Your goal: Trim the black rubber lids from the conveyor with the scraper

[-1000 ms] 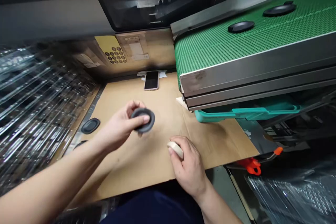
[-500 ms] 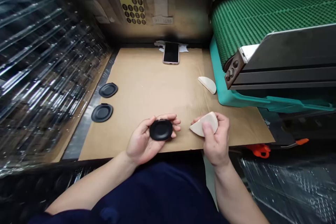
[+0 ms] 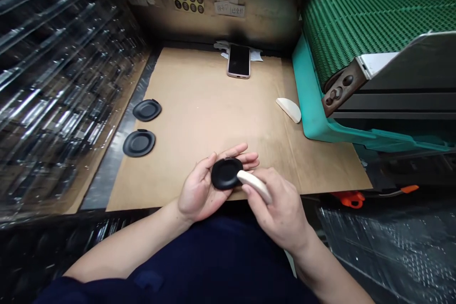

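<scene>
My left hand (image 3: 201,192) is palm up and cradles a black rounded cover (image 3: 225,174), a shallow dish shape, between its thumb and fingers. Pinched in my right hand (image 3: 281,206) is a cream half-round pad (image 3: 254,184), seen nearly edge-on. The pad's tip meets the right edge of the cover; whether it presses on it I cannot tell. A second half-round pad (image 3: 289,109) lies on the cardboard (image 3: 199,109) by the teal bin. Two similar black covers, an upper one (image 3: 147,110) and a lower one (image 3: 139,143), lie at the cardboard's left edge.
A phone (image 3: 239,61) lies at the back of the cardboard. On the right stand a teal bin (image 3: 313,123) and a green conveyor belt (image 3: 356,23) with a metal guard (image 3: 409,69). Clear plastic trays (image 3: 53,95) are stacked at left. Orange-handled scissors (image 3: 351,199) lie at lower right.
My right hand has moved left with the pad, turning it edge-on and bringing it to the cover. My left hand has shifted slightly right with the cover. The head view has tilted down somewhat.
</scene>
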Tool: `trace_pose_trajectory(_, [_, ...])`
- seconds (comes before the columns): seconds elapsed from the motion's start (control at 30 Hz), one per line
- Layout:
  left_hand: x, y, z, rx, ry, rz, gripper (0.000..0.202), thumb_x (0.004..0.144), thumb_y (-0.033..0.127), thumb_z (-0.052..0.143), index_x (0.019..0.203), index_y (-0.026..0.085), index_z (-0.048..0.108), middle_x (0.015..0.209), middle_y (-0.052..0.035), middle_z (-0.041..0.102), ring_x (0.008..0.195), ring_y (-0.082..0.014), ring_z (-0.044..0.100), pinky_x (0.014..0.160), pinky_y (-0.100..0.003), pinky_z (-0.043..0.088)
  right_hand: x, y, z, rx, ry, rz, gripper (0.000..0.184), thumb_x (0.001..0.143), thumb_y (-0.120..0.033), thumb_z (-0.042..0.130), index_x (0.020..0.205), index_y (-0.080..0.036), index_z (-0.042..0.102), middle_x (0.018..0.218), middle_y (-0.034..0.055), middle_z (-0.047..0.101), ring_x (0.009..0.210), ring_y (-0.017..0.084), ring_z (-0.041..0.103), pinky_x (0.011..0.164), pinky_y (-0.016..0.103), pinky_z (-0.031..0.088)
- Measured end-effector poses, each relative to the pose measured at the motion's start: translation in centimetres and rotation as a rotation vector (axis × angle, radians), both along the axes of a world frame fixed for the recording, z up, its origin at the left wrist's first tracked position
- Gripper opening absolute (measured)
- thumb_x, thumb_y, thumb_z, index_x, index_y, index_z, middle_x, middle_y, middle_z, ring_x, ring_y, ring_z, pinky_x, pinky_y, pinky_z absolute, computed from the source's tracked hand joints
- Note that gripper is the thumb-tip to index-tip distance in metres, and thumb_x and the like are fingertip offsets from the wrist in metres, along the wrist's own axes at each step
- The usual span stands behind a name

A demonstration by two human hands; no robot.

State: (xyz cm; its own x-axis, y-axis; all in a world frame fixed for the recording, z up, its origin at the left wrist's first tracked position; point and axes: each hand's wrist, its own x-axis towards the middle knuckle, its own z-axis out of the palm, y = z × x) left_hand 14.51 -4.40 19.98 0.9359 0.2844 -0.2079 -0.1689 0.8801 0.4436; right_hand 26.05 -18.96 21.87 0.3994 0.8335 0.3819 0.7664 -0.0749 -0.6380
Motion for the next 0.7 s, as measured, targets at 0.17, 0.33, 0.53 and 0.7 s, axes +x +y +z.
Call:
trace_pose_trajectory(0.17, [0.0, 0.0, -0.4, 0.028, -0.068, 0.005, 0.057, 0.103, 0.039, 0.029, 0.146, 0.01, 0.054, 0.147, -0.0177, 0.057, 0.144, -0.033, 0.047, 0.127, -0.052, 0.019, -1.6, 2.0, 0.6, -0.074, -0.277, 0.049, 0.014, 0.099, -0.02, 0.056, 0.105, -0.015, 0.067, 0.082, 0.0049, 0.065, 0.074, 0.019, 0.059, 0.067, 0.033, 0.046])
trace_pose_trajectory(0.33, [0.0, 0.0, -0.3, 0.03, -0.095, -0.024, 0.055, 0.101, 0.032, 0.029, 0.142, 0.008, 0.058, 0.15, -0.0168, 0.055, 0.148, -0.0302, 0.042, 0.127, -0.047, 0.022, -1.0, 2.9, 0.7, -0.026, -0.398, 0.035, 0.017, 0.097, -0.015, 0.057, 0.106, -0.013, 0.071, 0.083, 0.0061, 0.066, 0.075, 0.02, 0.058, 0.069, 0.034, 0.044])
trace_pose_trajectory(0.53, [0.1, 0.0, 0.0, 0.058, -0.07, 0.047, 0.051, 0.1, 0.03, 0.028, 0.119, 0.008, 0.07, 0.149, -0.0176, 0.056, 0.149, -0.0326, 0.039, 0.127, -0.048, 0.024, -2.1, 1.9, 0.5, -0.096, -0.285, -0.004, 0.017, 0.097, -0.015, 0.054, 0.101, -0.012, 0.07, 0.075, 0.0036, 0.059, 0.066, 0.018, 0.055, 0.062, 0.034, 0.042])
trace_pose_trajectory(0.7, [0.2, -0.3, 0.5, 0.114, -0.034, 0.09, 0.06, 0.106, 0.04, 0.018, 0.105, 0.011, 0.07, 0.147, -0.0185, 0.057, 0.148, -0.033, 0.041, 0.127, -0.049, 0.024, -3.6, 2.8, -0.1, -0.014, -0.122, 0.051, 0.02, 0.099, -0.018, 0.051, 0.104, -0.012, 0.069, 0.084, 0.0056, 0.062, 0.071, 0.017, 0.06, 0.063, 0.03, 0.048])
